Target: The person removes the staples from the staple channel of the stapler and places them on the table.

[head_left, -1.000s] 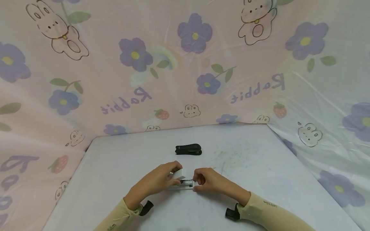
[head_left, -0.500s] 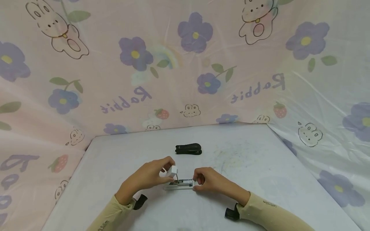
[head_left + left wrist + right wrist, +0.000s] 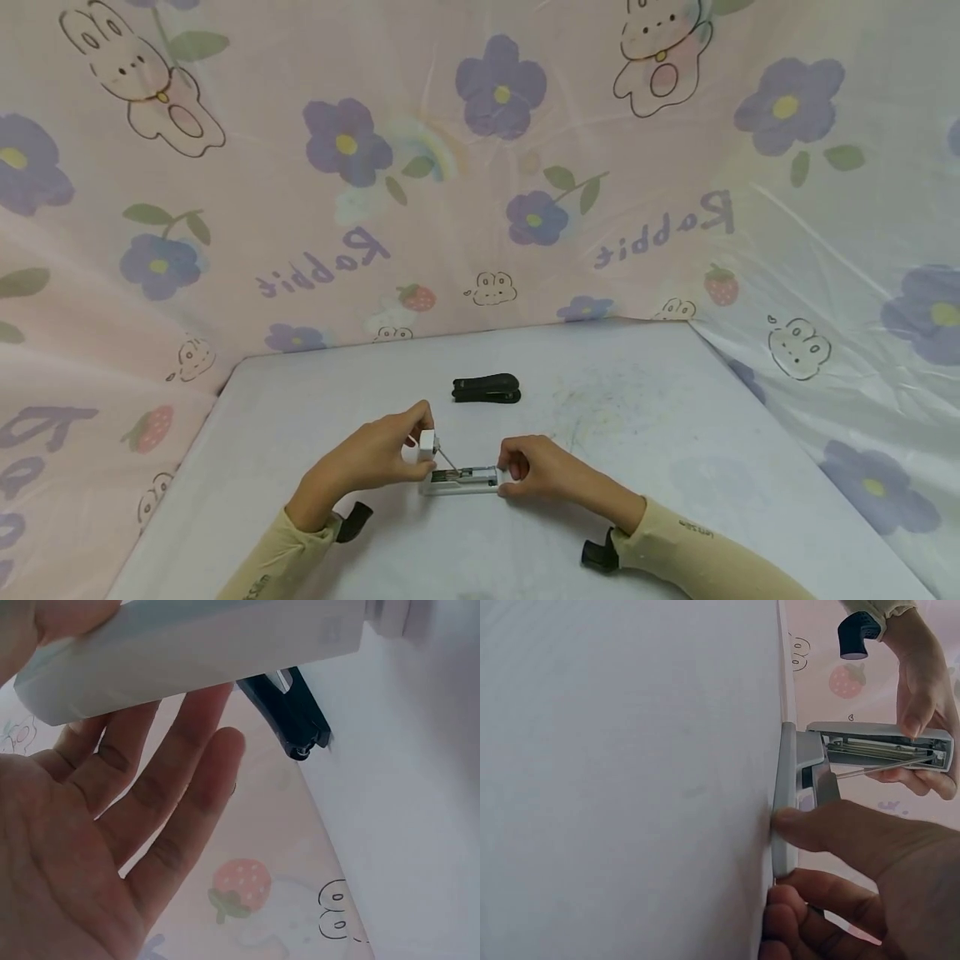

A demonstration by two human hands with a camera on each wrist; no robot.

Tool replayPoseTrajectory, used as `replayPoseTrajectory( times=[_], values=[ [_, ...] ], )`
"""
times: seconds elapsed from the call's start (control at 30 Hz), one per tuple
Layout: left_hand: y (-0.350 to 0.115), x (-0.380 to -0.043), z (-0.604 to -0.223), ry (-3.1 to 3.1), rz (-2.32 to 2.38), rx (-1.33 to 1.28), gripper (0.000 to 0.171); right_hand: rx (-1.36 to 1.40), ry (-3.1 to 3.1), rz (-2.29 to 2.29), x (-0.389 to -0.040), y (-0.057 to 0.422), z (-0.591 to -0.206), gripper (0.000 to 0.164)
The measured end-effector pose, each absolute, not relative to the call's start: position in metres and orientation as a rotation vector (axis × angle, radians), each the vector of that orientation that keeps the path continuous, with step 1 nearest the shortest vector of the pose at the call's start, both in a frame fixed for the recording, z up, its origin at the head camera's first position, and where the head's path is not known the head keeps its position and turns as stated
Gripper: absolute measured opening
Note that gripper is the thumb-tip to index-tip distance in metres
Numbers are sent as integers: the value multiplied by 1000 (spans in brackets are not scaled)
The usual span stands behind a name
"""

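Observation:
A white stapler [image 3: 468, 490] lies on the white table with its top cover [image 3: 427, 447] swung up, exposing the metal staple channel [image 3: 474, 476]. My left hand [image 3: 369, 452] pinches that raised cover between thumb and fingers. In the left wrist view the cover [image 3: 202, 656] crosses above the outstretched fingers. A thin metal rod [image 3: 881, 767] runs from inside the cover toward the channel. At the right end of the base [image 3: 784, 791], my right hand [image 3: 546, 472] pinches it between thumb and fingers, close to the tabletop.
A black stapler [image 3: 486, 389] lies on the table [image 3: 315, 408] behind the white one. Around the table hangs a printed cloth [image 3: 435, 208] with flowers and rabbits. Each wrist carries a small black camera mount [image 3: 355, 522].
My left hand has moved left, swinging the white stapler's cover up and back and uncovering more of the staple channel. My right hand keeps its grip on the base.

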State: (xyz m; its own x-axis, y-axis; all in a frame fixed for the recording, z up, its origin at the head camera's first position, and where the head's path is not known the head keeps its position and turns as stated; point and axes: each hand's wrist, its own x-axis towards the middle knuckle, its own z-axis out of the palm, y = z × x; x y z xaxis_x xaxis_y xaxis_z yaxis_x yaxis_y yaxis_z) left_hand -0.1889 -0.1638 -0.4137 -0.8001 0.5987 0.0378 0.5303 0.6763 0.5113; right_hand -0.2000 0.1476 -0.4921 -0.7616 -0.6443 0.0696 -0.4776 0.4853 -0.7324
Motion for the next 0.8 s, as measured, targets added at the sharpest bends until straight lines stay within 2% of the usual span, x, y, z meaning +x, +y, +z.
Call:
replayPoseTrajectory(
  times=[0.3, 0.8],
  values=[
    [-175, -189, -414, 2726, 787, 919, 40, -952, 2499, -1143, -198, 147, -493, 23],
    [-199, -184, -411, 2724, 831, 952, 30, -952, 2488, -1154, -199, 147, -488, 24]
  ],
)
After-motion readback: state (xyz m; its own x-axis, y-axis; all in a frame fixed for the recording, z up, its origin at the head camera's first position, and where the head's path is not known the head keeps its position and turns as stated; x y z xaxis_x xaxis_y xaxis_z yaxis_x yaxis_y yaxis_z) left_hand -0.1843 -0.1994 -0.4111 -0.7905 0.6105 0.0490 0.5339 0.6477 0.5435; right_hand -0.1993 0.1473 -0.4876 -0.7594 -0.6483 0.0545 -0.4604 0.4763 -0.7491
